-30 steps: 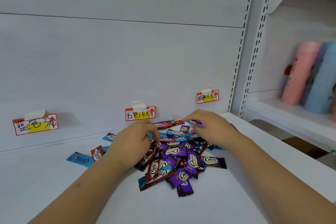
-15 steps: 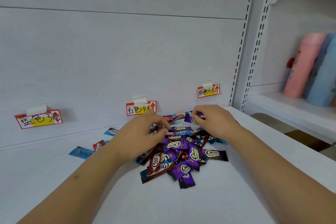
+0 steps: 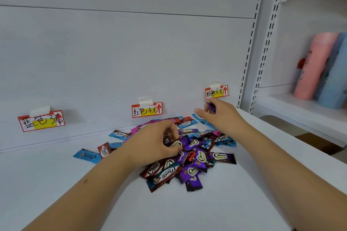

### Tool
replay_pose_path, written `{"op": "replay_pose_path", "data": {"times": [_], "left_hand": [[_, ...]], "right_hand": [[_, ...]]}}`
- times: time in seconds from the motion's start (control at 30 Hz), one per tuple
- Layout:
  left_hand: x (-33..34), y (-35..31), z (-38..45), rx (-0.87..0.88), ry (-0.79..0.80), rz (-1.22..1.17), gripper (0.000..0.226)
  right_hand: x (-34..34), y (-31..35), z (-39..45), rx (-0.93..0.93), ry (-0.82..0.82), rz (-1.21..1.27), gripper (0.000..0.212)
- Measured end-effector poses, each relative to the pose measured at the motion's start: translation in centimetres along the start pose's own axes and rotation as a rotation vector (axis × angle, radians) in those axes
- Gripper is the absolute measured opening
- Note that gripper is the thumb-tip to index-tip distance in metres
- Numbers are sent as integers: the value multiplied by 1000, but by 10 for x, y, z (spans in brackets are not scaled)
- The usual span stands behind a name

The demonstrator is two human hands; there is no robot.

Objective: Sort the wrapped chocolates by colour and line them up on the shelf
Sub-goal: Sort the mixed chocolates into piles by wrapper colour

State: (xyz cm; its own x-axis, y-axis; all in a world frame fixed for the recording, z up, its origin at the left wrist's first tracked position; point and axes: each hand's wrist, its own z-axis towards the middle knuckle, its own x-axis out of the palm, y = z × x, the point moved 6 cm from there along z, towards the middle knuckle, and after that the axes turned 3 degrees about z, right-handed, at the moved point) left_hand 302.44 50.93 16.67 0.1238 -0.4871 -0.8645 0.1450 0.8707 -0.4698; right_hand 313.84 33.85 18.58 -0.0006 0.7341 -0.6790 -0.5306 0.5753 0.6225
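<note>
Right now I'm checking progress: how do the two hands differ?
The right hand is lifted near the pink price tag, pinching one purple chocolate; the left hand is lower, fingers curled into the pile. Both are bare and over the shelf.

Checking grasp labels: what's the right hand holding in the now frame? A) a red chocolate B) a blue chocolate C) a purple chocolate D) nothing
C: the right hand pinches a purple chocolate in its fingertips, lifted off the pile just below the rightmost price tag.
</note>
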Motion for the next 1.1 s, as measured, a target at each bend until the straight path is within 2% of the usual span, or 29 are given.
{"op": "replay_pose_path", "data": {"times": [0.1, 0.17, 0.27, 0.37, 0.4, 0.5, 0.6, 0.7, 0.83, 0.9, 1.03, 1.1], "left_hand": [[-4, 5, 2, -28, -61, -104, 19], [-8, 7, 4, -68, -92, -197, 9], [-15, 15, 2, -200, -178, -418, 19], [-17, 25, 1, -326, -240, -581, 28], [-18, 28, 1, -345, -269, -597, 32], [-20, 32, 3, -330, -312, -606, 40], [-22, 32, 4, -308, -333, -582, 41], [-26, 34, 6, -297, -367, -603, 44], [-25, 27, 6, -192, -311, -684, 37], [-21, 20, 4, -115, -221, -589, 33], [-15, 8, 5, 71, -136, -16, 16], [-10, 7, 5, 81, -67, 156, 24]], "right_hand": [[-4, 12, -4, -29, 9, 84, 42], [-2, 20, -9, -6, 115, 166, 44], [7, 30, -18, -36, 311, 294, 24], [17, 30, -23, -110, 455, 173, 7], [23, 28, -25, -120, 528, 103, 7], [33, 19, -30, -103, 662, -29, 27], [32, 18, -29, -124, 655, -44, 29], [31, 21, -28, -148, 625, -31, 20], [24, 25, -22, -172, 412, 2, 12], [19, 27, -20, -176, 334, 20, 14], [12, 25, -16, -115, 261, 119, 29], [12, 24, -15, -90, 260, 129, 46]]}}
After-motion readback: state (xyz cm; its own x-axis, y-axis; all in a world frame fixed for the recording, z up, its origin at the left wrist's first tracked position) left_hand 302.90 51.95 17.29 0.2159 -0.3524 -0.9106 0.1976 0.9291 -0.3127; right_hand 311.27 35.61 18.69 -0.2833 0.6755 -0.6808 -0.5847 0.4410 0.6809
